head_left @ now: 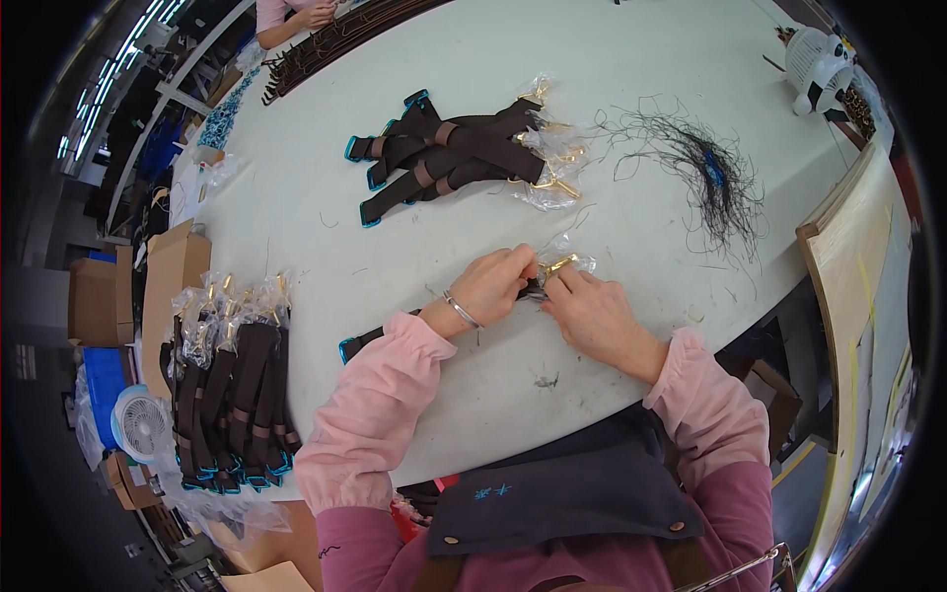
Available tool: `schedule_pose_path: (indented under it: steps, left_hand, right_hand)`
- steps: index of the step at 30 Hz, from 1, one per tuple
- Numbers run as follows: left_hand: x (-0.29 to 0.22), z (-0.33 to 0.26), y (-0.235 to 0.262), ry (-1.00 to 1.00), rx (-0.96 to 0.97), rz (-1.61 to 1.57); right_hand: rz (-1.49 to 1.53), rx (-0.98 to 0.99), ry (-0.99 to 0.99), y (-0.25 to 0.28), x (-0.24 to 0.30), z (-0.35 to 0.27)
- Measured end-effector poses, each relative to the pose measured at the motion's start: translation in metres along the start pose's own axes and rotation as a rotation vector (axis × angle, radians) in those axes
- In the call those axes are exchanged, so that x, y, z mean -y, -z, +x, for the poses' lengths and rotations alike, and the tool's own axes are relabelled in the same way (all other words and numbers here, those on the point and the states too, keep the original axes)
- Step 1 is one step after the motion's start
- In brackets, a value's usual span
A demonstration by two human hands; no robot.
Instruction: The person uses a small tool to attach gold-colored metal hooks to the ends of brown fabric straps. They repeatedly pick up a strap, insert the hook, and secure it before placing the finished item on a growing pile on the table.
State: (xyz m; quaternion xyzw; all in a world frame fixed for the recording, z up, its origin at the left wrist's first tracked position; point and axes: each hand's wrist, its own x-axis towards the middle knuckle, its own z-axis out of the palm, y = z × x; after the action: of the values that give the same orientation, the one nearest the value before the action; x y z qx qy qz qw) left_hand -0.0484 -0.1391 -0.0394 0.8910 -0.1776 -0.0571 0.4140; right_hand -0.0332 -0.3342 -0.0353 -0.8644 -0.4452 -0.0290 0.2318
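Note:
A dark brown strap point(367, 342) lies on the table under my left wrist, with a blue-edged buckle point(345, 349) at its far left end. My left hand point(485, 288) is closed on the strap close to its other end, thumb and fingers pinched together. Beside those fingertips, my right hand point(600, 314) pinches at the gold-coloured metal clasp point(560, 264), which is wrapped in clear plastic. Both hands nearly touch, and my fingers hide the spot where strap and clasp meet. A silver bracelet circles my left wrist.
Beyond my hands lies a pile of similar straps point(449, 148). More straps point(232, 395) hang over the table's left edge. A tangle of black thread point(712, 173) sits at the right, near a white fan point(819, 71). A co-worker's hand point(314, 15) shows at the far edge.

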Motion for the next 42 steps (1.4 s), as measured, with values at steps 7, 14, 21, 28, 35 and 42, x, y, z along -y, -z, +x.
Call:
schedule_pose_path:
  steps: [7,14,21,28,35,42]
  left_hand:
    - [0.0,0.002,0.002,0.25,0.067,-0.412]
    - [0.008,0.001,0.0,0.268,0.0,-0.673]
    - [-0.013,-0.016,0.007,0.136,0.081,0.248]
    - [-0.01,-0.017,-0.001,0.127,0.079,0.367]
    - [-0.006,-0.016,0.007,0.159,0.143,0.368]
    - [-0.01,-0.011,0.007,0.087,0.144,0.363]
  right_hand:
    - [-0.005,-0.003,0.004,-0.001,-0.001,0.0]
    - [-0.043,-0.041,0.064,-0.009,-0.003,0.0]
    - [0.009,-0.007,0.017,-0.002,-0.002,0.0]
    - [0.016,0.019,0.042,-0.003,0.0,0.002]
    - [-0.008,0.037,0.077,-0.008,0.001,0.008]
    - [0.02,0.052,0.088,-0.004,0.002,0.005]
